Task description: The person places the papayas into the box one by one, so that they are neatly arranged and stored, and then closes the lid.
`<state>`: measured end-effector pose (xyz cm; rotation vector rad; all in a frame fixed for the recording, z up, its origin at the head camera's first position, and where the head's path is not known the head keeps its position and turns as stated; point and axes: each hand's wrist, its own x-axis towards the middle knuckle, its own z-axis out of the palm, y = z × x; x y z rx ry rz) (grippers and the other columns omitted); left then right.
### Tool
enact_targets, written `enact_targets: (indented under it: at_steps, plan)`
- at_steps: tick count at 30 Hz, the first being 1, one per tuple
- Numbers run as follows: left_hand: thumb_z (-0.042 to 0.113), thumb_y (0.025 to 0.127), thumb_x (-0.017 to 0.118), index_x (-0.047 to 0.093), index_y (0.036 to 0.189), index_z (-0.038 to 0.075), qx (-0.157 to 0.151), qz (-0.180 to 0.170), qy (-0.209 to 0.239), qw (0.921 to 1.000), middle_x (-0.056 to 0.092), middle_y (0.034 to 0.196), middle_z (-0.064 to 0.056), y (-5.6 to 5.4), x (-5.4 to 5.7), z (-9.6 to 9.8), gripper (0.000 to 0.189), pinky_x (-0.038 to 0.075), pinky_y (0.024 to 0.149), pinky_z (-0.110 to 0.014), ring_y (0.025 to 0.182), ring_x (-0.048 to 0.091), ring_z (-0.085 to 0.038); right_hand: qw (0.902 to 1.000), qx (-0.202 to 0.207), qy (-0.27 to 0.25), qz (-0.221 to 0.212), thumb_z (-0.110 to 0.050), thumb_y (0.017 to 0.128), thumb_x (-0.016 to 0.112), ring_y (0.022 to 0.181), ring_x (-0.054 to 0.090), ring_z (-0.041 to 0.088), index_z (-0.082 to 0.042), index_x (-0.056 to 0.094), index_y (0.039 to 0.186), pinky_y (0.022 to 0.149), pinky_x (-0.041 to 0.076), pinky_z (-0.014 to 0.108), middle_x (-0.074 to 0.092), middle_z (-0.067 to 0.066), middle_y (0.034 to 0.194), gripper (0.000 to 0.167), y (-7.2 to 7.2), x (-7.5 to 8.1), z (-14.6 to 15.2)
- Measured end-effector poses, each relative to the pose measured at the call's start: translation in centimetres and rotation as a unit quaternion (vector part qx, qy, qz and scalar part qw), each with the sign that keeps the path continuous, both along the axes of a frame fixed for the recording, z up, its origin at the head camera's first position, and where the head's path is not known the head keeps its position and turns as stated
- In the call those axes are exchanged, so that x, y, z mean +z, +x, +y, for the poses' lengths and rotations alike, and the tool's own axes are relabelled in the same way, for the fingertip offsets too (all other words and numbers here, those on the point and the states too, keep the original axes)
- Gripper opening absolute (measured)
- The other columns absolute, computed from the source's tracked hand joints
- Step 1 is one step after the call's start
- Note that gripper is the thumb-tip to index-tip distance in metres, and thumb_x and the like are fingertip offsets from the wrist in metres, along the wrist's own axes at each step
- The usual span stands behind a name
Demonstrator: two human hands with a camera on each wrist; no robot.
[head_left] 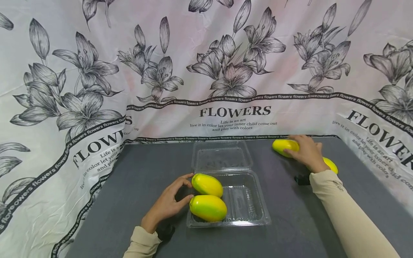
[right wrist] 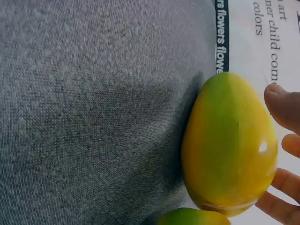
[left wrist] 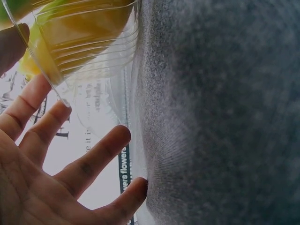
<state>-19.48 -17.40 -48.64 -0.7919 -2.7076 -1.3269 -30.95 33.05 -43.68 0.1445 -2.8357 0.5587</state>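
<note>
Two yellow-green mangoes, a rear one (head_left: 207, 185) and a front one (head_left: 209, 208), lie side by side in the left part of a clear plastic clamshell box (head_left: 262, 215). At the box's left edge is my left hand (head_left: 169, 200); its thumb and fingertips touch the rim, the fingers spread and fairly straight. My right hand (head_left: 306, 152) is at a third mango (head_left: 284, 147) at the back right, its fingers spread over the far side and the thumb slightly apart from the skin. Another mango (head_left: 330, 165) shows partly behind the right wrist.
The box's hinged lid (head_left: 222, 156) lies folded back toward the rear wall. A grey table (head_left: 155, 161) is enclosed by white curtains (head_left: 161, 122) printed with flowers and lettering. Black wrist cameras sit under the left wrist (head_left: 166, 232) and the right wrist (head_left: 302, 180).
</note>
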Motion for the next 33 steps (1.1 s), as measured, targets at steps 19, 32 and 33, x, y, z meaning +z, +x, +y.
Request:
enact_targets:
  at_steps: [19, 32, 33]
  plan:
    - [0.035, 0.098, 0.07, 0.058, 0.116, 0.019, 0.005, 0.001, -0.006, 1.0, 0.043, 0.16, 0.008, 0.0, 0.0, 0.0, 0.028, 0.034, 0.118, -0.064, 0.151, 0.039, -0.029, 0.9985, 0.002, 0.015, -0.053, -0.033, 0.094, 0.072, 0.119, 0.046, 0.053, -0.004, 0.047, 0.149, 0.084, 0.032, 0.068, 0.05, 0.035, 0.135, 0.067, -1.0, -1.0, 0.4]
    - [0.033, 0.097, 0.07, 0.058, 0.116, 0.019, 0.004, -0.002, -0.007, 1.0, 0.043, 0.16, 0.008, -0.1, -0.1, -0.1, 0.027, 0.033, 0.118, -0.064, 0.151, 0.039, -0.029, 0.9998, 0.005, 0.006, -0.02, -0.032, 0.094, 0.073, 0.12, 0.048, 0.051, -0.006, 0.05, 0.146, 0.084, 0.032, 0.066, 0.053, 0.033, 0.136, 0.064, -0.8, -1.5, 0.1]
    - [0.033, 0.097, 0.07, 0.058, 0.116, 0.019, 0.004, -0.002, -0.007, 1.0, 0.043, 0.16, 0.008, -0.1, -0.1, -0.1, 0.027, 0.033, 0.118, -0.064, 0.151, 0.039, -0.029, 0.9998, 0.007, 0.002, -0.017, -0.033, 0.094, 0.074, 0.12, 0.049, 0.051, -0.006, 0.05, 0.146, 0.084, 0.032, 0.065, 0.053, 0.033, 0.136, 0.064, -0.8, -1.4, 0.1]
